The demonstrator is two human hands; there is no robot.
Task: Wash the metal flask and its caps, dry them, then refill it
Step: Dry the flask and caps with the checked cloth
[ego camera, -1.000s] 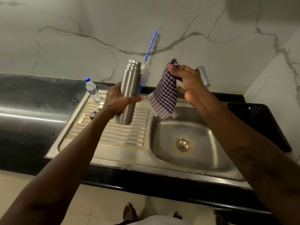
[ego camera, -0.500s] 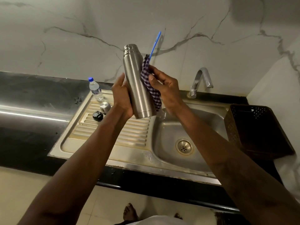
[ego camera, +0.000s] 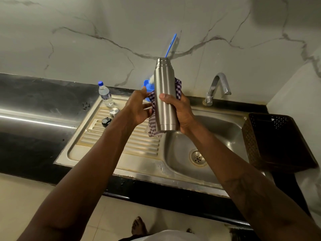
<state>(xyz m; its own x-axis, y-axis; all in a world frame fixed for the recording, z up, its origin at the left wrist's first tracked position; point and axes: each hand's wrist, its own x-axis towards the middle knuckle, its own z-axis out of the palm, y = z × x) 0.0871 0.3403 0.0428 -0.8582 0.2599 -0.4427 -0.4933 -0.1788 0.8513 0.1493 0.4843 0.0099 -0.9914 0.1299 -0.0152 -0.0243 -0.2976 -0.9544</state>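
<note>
At the centre of the frame the metal flask (ego camera: 165, 87) is held upright in the air over the sink (ego camera: 142, 164). The right hand (ego camera: 182, 112) grips its lower half, fingers curled round it over a checked cloth (ego camera: 155, 129). The left hand (ego camera: 137, 110) pinches the cloth's left edge. Left of centre, a steel cap (ego camera: 114, 112) and a black cap (ego camera: 106, 121) lie on the ribbed drainer.

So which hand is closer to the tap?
Right. The right hand, gripping the flask and cloth, is left of the tap; the left hand is farther left, beyond the flask.
</note>
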